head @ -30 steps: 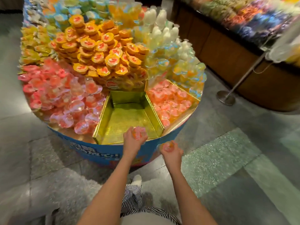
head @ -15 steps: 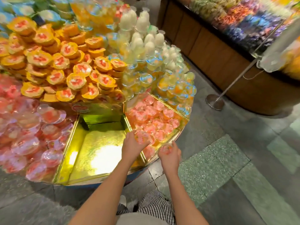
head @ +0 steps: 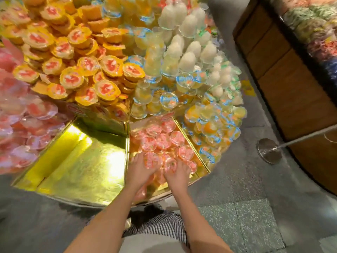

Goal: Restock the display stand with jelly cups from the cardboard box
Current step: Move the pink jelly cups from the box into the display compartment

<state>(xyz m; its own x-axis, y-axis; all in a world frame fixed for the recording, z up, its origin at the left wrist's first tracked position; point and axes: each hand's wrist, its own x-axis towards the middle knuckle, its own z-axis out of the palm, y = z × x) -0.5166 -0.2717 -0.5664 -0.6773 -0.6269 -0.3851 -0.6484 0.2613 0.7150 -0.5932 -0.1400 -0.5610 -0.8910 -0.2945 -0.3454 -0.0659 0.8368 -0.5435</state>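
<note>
Pink jelly cups, likely light and slick, best pinched at rims; left hand, right hand among them, grip unclear.

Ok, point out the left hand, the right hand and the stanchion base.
left hand [head: 139, 171], head view, back of hand
right hand [head: 177, 178], head view, back of hand
stanchion base [head: 266, 152], head view, top of disc

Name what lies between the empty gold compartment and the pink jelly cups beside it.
Head view: a thin upright gold divider wall, separating the empty gold compartment from the pink jelly cups.
</note>
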